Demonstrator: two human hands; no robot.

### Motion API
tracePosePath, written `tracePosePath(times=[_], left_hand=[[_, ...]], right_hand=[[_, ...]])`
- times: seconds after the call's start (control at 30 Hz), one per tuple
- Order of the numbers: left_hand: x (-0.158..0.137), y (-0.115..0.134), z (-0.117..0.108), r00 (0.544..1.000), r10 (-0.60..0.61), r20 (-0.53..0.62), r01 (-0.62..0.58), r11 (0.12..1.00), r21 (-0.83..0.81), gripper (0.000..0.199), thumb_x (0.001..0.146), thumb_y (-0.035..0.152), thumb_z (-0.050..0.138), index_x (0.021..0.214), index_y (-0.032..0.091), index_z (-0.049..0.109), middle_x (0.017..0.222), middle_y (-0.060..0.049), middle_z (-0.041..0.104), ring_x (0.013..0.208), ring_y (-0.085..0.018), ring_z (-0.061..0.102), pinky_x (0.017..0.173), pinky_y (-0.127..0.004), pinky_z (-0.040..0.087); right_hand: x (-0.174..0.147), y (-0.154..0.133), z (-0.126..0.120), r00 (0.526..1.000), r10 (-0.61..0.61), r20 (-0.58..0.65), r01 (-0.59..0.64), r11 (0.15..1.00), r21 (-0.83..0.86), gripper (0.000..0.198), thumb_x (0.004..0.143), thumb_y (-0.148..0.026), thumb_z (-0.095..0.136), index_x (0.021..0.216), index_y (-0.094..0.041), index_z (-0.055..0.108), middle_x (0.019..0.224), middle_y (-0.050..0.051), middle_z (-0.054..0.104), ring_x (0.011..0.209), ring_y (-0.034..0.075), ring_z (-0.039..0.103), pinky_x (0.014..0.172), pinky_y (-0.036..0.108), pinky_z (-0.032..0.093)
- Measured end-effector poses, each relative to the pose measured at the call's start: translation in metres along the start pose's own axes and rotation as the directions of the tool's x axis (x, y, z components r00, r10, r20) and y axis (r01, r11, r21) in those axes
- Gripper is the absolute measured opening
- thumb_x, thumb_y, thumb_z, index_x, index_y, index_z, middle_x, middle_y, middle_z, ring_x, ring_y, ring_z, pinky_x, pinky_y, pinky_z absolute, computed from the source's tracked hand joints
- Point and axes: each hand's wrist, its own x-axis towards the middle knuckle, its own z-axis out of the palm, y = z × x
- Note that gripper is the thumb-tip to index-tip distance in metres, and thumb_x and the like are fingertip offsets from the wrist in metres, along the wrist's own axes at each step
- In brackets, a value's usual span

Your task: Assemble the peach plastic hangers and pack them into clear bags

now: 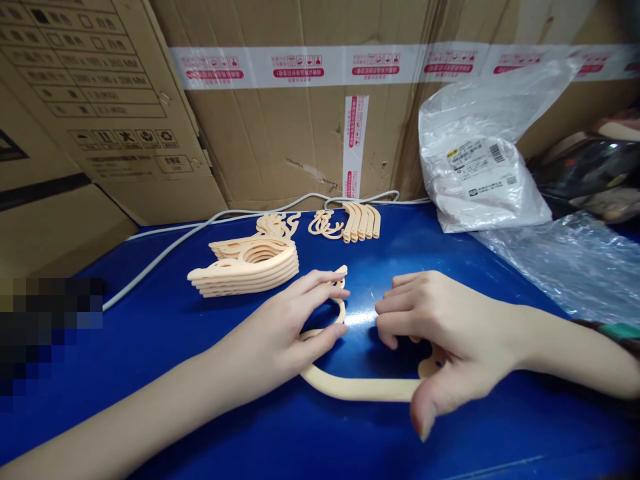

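Observation:
On the blue tabletop, a beige plastic hanger (360, 389) has a long bar nearest me and a curved part at its left. My left hand (285, 320) lies over that left side, thumb and fingers against the curved part. Above the bar's right end is my right hand (445, 327), its fingers curled and its thumb at the bar; a rounded beige end shows between them. My palms hide part of the hanger. Behind my left hand sits a neat stack of beige hanger pieces (245, 267).
At the back are beige hooks (325, 225), a row of short arms (361, 221) and a small pile of curved pieces (277, 225). A grey cable (165, 253) runs along cardboard boxes (280, 140). To the right are a white plastic bag (483, 173) and clear film (565, 260).

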Motion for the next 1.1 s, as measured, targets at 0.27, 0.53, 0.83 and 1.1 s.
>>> tracePosePath(times=[0.27, 0.53, 0.83, 1.1], left_hand=[[-0.001, 0.0, -0.001, 1.0, -0.008, -0.008, 0.008, 0.999, 0.043, 0.032, 0.097, 0.036, 0.053, 0.125, 0.022, 0.056, 0.144, -0.008, 0.048, 0.133, -0.024, 0.048, 0.112, -0.039, 0.041], [-0.002, 0.001, 0.0, 1.0, 0.003, 0.001, -0.003, 0.996, 0.089, 0.031, 0.099, 0.036, 0.049, 0.126, 0.022, 0.055, 0.144, -0.008, 0.049, 0.135, -0.022, 0.046, 0.112, -0.036, 0.04], [-0.001, 0.004, 0.001, 0.999, 0.03, -0.035, -0.023, 0.982, 0.189, 0.027, 0.099, 0.031, 0.046, 0.123, 0.023, 0.057, 0.127, -0.003, 0.062, 0.12, -0.019, 0.057, 0.1, -0.033, 0.047], [0.0, 0.005, 0.0, 0.998, 0.06, -0.034, -0.049, 0.965, 0.259, 0.02, 0.099, 0.027, 0.046, 0.114, 0.023, 0.059, 0.117, -0.003, 0.063, 0.109, -0.019, 0.059, 0.088, -0.031, 0.048]], right_hand=[[0.003, 0.002, 0.0, 0.999, -0.038, -0.001, 0.038, 0.999, -0.032, 0.051, 0.094, -0.062, 0.041, 0.081, -0.017, 0.062, 0.071, 0.003, 0.059, 0.07, 0.016, 0.047, 0.066, 0.029, 0.033], [0.003, -0.004, -0.004, 0.99, -0.07, -0.123, 0.005, 0.885, -0.465, 0.04, 0.101, -0.04, 0.041, 0.074, -0.017, 0.059, 0.066, 0.001, 0.056, 0.061, 0.015, 0.045, 0.061, 0.03, 0.032], [0.001, -0.013, 0.004, 0.995, -0.062, -0.082, 0.015, 0.876, -0.483, 0.054, 0.093, -0.064, 0.042, 0.069, -0.018, 0.057, 0.066, 0.001, 0.056, 0.056, 0.015, 0.047, 0.056, 0.03, 0.032], [0.0, -0.033, 0.004, 0.985, -0.141, 0.102, 0.156, 0.975, -0.158, 0.029, 0.089, -0.042, 0.06, 0.087, -0.014, 0.067, 0.08, 0.002, 0.06, 0.068, 0.014, 0.05, 0.061, 0.029, 0.037]])
